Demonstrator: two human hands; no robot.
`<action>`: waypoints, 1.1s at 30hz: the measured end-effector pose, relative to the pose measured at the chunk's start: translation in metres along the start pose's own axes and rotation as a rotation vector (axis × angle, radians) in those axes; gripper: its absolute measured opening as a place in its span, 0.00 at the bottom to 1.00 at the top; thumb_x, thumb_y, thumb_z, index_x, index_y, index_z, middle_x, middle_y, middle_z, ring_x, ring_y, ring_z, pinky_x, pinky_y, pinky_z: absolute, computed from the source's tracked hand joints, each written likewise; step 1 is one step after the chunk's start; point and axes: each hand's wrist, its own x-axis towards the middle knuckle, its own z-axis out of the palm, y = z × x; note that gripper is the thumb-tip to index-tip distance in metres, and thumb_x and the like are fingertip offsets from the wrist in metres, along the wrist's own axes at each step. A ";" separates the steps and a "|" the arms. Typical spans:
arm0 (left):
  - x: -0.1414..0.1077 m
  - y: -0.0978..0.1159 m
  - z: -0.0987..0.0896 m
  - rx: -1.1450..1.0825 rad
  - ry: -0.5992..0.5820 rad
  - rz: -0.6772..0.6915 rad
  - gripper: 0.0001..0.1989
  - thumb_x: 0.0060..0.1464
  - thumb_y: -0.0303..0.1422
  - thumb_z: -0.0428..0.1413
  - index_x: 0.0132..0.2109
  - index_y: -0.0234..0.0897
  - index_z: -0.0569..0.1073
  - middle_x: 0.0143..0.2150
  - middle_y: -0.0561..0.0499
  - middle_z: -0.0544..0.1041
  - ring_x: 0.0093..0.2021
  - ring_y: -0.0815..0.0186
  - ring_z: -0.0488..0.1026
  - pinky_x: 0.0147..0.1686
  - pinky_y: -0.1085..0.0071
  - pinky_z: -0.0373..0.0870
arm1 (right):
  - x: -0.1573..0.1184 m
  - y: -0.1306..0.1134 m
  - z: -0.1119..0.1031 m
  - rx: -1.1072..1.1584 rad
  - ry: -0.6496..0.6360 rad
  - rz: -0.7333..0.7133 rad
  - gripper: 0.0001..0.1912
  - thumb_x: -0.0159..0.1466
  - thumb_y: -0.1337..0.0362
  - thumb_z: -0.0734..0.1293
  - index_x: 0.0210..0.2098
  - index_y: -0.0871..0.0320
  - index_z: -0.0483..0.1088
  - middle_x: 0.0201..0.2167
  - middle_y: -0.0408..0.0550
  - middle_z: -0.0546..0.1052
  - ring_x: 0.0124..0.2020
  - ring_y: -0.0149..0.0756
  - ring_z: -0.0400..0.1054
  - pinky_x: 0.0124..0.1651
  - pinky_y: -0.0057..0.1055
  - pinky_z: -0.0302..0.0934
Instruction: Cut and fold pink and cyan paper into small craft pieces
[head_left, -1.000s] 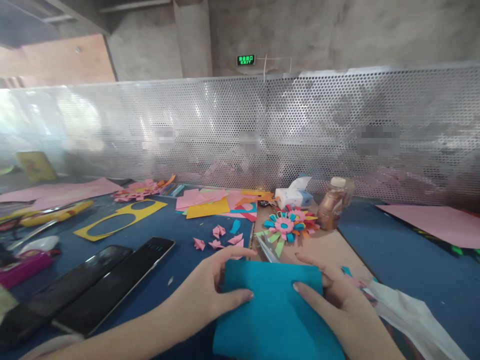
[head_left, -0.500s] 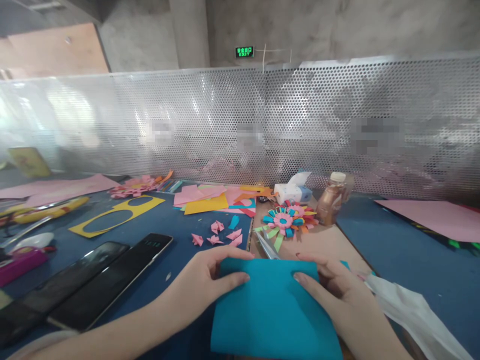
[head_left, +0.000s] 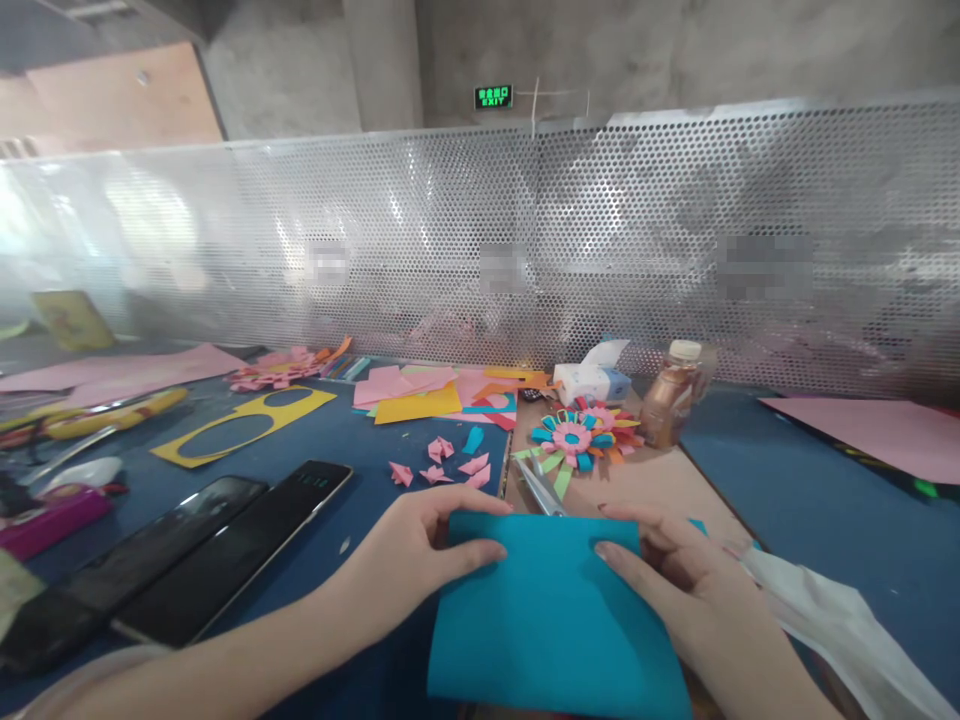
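Observation:
A sheet of blue paper bends over at its far edge, held up between both hands. My left hand pinches its upper left corner, thumb on the near face and fingers behind. At the upper right corner my right hand grips in the same way. Just beyond the paper lie scissors, their handles hidden behind it. Past them sits a paper flower with a pink centre and blue loops. Small folded pink paper pieces lie left of the scissors.
Two dark phones lie at left, near a yellow cut-out sheet. A brown bottle and a tissue pack stand behind the flower. White tissue lies at right. A perforated metal screen closes off the back.
The view has shifted slightly, so the scene sits a little further right. Both hands keep their hold on the blue paper, whose bend looks nearly the same.

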 end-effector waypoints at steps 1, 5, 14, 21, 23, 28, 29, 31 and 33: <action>0.000 0.000 0.000 0.010 0.004 -0.001 0.17 0.41 0.40 0.58 0.41 0.42 0.73 0.40 0.53 0.75 0.37 0.64 0.70 0.34 0.72 0.67 | 0.000 0.000 0.000 -0.009 0.002 0.004 0.21 0.50 0.51 0.64 0.39 0.57 0.65 0.27 0.46 0.74 0.28 0.37 0.68 0.28 0.29 0.64; 0.001 0.002 -0.001 0.074 0.018 0.002 0.18 0.40 0.41 0.58 0.41 0.42 0.73 0.42 0.53 0.74 0.40 0.61 0.69 0.37 0.70 0.66 | -0.001 -0.002 0.001 0.014 -0.006 0.050 0.20 0.50 0.51 0.64 0.39 0.56 0.66 0.29 0.47 0.75 0.29 0.38 0.69 0.28 0.30 0.64; 0.000 0.003 -0.003 0.092 0.019 0.020 0.14 0.43 0.40 0.57 0.40 0.44 0.73 0.42 0.53 0.74 0.41 0.61 0.69 0.40 0.69 0.64 | 0.000 -0.003 0.001 0.008 -0.012 0.087 0.20 0.49 0.52 0.65 0.39 0.55 0.67 0.30 0.46 0.75 0.31 0.38 0.70 0.31 0.29 0.65; 0.000 0.006 -0.003 0.125 0.030 0.026 0.15 0.43 0.40 0.57 0.41 0.43 0.73 0.44 0.53 0.74 0.44 0.59 0.68 0.41 0.68 0.65 | -0.001 -0.006 0.001 -0.010 0.021 0.046 0.20 0.49 0.53 0.65 0.39 0.56 0.66 0.28 0.46 0.75 0.30 0.39 0.69 0.29 0.31 0.64; 0.000 0.006 -0.003 0.119 0.027 0.026 0.16 0.43 0.40 0.57 0.41 0.43 0.73 0.44 0.52 0.74 0.45 0.59 0.68 0.42 0.67 0.64 | -0.001 -0.006 -0.001 -0.020 0.014 0.021 0.20 0.50 0.53 0.65 0.39 0.55 0.66 0.29 0.46 0.75 0.31 0.39 0.69 0.30 0.31 0.64; 0.001 0.005 -0.003 0.084 0.004 0.020 0.14 0.43 0.40 0.56 0.40 0.42 0.74 0.43 0.53 0.74 0.43 0.61 0.69 0.41 0.68 0.65 | 0.000 -0.004 -0.002 0.004 -0.030 -0.005 0.17 0.51 0.53 0.65 0.37 0.55 0.66 0.30 0.46 0.74 0.32 0.39 0.69 0.32 0.32 0.64; 0.001 0.005 -0.003 0.081 0.004 0.025 0.14 0.43 0.40 0.56 0.40 0.42 0.74 0.43 0.53 0.75 0.43 0.61 0.69 0.40 0.69 0.66 | 0.000 -0.004 -0.001 -0.003 -0.020 0.005 0.17 0.50 0.54 0.65 0.37 0.54 0.67 0.28 0.46 0.74 0.31 0.38 0.69 0.31 0.31 0.64; 0.001 0.006 -0.003 0.080 0.003 0.026 0.14 0.43 0.39 0.56 0.39 0.42 0.74 0.42 0.53 0.75 0.42 0.62 0.70 0.39 0.71 0.66 | -0.001 -0.005 0.000 0.005 0.003 0.020 0.17 0.49 0.54 0.66 0.36 0.54 0.67 0.26 0.45 0.74 0.30 0.37 0.68 0.29 0.30 0.63; 0.001 0.007 -0.003 0.085 0.000 0.019 0.14 0.44 0.39 0.56 0.39 0.42 0.74 0.42 0.53 0.75 0.41 0.62 0.70 0.38 0.71 0.66 | -0.002 -0.006 0.003 0.044 0.036 0.020 0.16 0.49 0.54 0.67 0.35 0.54 0.68 0.25 0.43 0.74 0.28 0.36 0.68 0.28 0.28 0.63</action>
